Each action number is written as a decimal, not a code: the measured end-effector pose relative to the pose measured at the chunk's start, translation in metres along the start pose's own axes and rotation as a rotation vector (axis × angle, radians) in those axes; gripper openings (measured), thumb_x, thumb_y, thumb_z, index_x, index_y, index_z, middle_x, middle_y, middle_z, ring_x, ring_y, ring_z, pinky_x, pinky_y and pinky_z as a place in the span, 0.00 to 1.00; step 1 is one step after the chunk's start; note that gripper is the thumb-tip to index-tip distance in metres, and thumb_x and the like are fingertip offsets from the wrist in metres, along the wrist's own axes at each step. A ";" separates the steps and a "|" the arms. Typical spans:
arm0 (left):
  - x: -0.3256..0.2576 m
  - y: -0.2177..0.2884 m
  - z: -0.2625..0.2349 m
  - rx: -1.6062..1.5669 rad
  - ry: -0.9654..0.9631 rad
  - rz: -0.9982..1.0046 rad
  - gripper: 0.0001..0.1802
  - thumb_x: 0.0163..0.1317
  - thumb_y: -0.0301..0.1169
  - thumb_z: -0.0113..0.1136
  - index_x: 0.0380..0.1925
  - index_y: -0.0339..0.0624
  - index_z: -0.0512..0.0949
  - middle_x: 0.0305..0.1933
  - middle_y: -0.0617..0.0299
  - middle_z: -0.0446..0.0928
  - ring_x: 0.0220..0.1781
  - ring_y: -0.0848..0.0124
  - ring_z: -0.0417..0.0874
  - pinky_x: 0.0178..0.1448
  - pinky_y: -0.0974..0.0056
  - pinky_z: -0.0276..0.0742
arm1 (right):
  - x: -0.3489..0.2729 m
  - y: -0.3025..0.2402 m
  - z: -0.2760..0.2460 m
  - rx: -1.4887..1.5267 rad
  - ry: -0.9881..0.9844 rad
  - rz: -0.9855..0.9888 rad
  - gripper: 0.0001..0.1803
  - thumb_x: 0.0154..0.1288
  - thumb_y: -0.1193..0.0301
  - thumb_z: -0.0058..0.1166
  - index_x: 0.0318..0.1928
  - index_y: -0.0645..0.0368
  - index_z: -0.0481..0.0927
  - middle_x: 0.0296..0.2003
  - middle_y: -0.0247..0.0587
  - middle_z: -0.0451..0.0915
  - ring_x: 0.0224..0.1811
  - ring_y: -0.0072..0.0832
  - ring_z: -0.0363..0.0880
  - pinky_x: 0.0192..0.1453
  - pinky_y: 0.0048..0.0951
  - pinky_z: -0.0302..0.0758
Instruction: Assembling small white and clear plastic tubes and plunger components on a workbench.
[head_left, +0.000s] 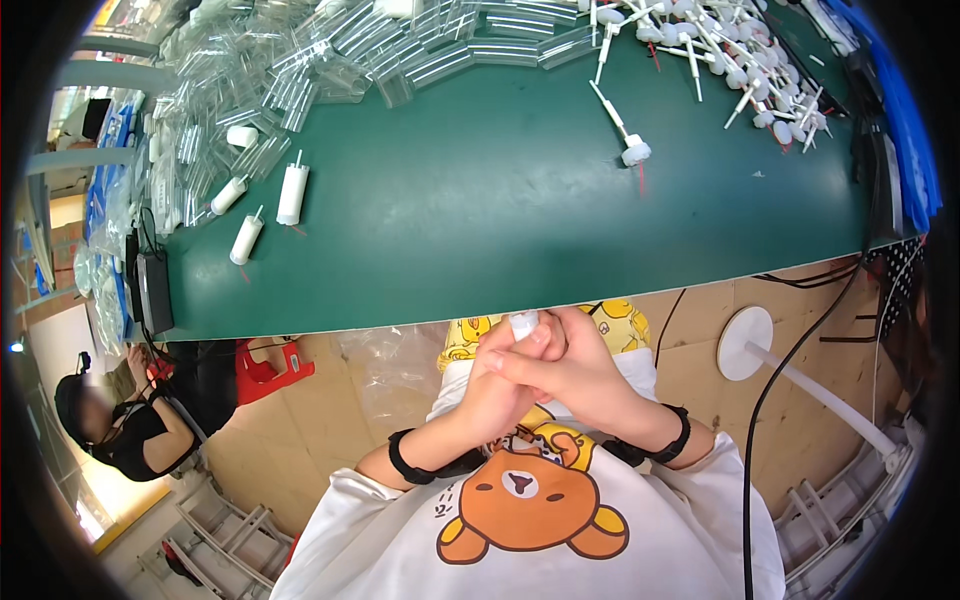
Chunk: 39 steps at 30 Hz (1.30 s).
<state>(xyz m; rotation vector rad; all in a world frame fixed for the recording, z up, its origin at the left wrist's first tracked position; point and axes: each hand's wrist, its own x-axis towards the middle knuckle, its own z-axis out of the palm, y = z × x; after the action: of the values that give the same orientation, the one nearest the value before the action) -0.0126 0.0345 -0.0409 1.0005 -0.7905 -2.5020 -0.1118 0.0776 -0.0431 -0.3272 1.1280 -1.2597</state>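
Both hands' fingers, left (497,385) and right (575,372), clasp one white piece (523,324); three white cylinders (291,194) lie on the table (480,210).

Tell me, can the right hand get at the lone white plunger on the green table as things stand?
Probably not at once: the right hand is clasped with the left hand around a small white part. The table around the plunger is bare.

Clear plastic tubes (330,60) are lying heaped along the green table's (480,220) far left edge, white stemmed plungers (720,50) are piling at its far right corner.
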 end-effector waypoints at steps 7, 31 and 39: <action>-0.005 0.000 -0.017 -0.138 -0.253 -0.058 0.13 0.68 0.43 0.43 0.42 0.47 0.63 0.30 0.64 0.65 0.24 0.76 0.63 0.27 0.71 0.61 | -0.017 -0.002 -0.009 -0.057 -0.115 0.055 0.34 0.55 0.71 0.63 0.59 0.64 0.61 0.46 0.37 0.71 0.45 0.17 0.72 0.36 0.16 0.73; -0.008 -0.032 -0.025 -0.112 -0.079 0.051 0.14 0.69 0.43 0.44 0.38 0.44 0.63 0.33 0.68 0.63 0.37 0.78 0.65 0.43 0.72 0.65 | -0.003 0.015 -0.002 -0.039 -0.026 -0.089 0.24 0.53 0.74 0.62 0.50 0.64 0.70 0.44 0.37 0.74 0.46 0.21 0.74 0.50 0.25 0.71; -0.014 -0.039 0.002 -0.079 0.153 0.098 0.05 0.68 0.30 0.41 0.42 0.44 0.61 0.40 0.66 0.64 0.45 0.76 0.67 0.52 0.69 0.65 | 0.005 0.013 -0.014 0.218 0.039 0.042 0.12 0.48 0.76 0.61 0.34 0.62 0.74 0.27 0.26 0.68 0.30 0.15 0.67 0.35 0.18 0.68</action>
<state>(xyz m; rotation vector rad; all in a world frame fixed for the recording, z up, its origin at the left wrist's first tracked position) -0.0074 0.0731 -0.0561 1.0842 -0.6729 -2.3230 -0.1157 0.0832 -0.0616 -0.1159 1.0141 -1.3428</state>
